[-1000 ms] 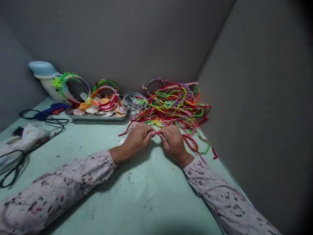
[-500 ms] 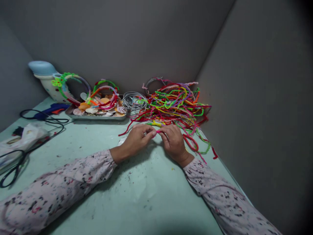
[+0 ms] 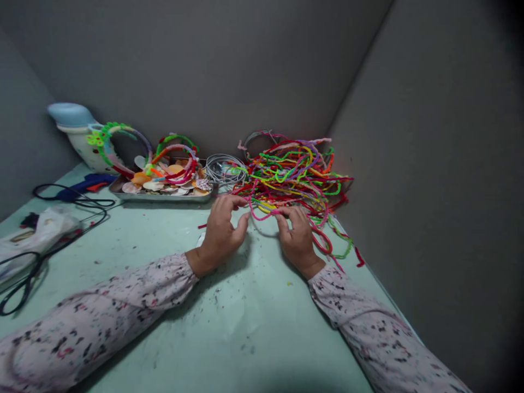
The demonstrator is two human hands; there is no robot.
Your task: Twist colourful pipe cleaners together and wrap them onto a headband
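Between my hands a pink pipe cleaner [image 3: 258,219] curves in a loop above the table. My right hand [image 3: 297,237] pinches it between thumb and fingers at its right end. My left hand [image 3: 224,229] is at the loop's left side, thumb and fingers apart, with the fingertips close to the pipe cleaner. Whether those fingertips touch it I cannot make out. Just behind both hands lies a tangled heap of coloured pipe cleaners [image 3: 286,169]. A red coiled piece [image 3: 325,241] lies beside my right hand.
A metal tray [image 3: 164,197] of shells holds decorated hoops [image 3: 131,131]. Coiled grey wire [image 3: 225,170] lies right of it. To the left are a blue-lidded container [image 3: 76,123], a black cable [image 3: 36,273] and a plastic bag [image 3: 53,226]. Grey walls enclose the back and right.
My hands have moved apart from their close pinch on the pink pipe cleaner. The left thumb and fingers have opened, and a pink loop now shows between the hands.
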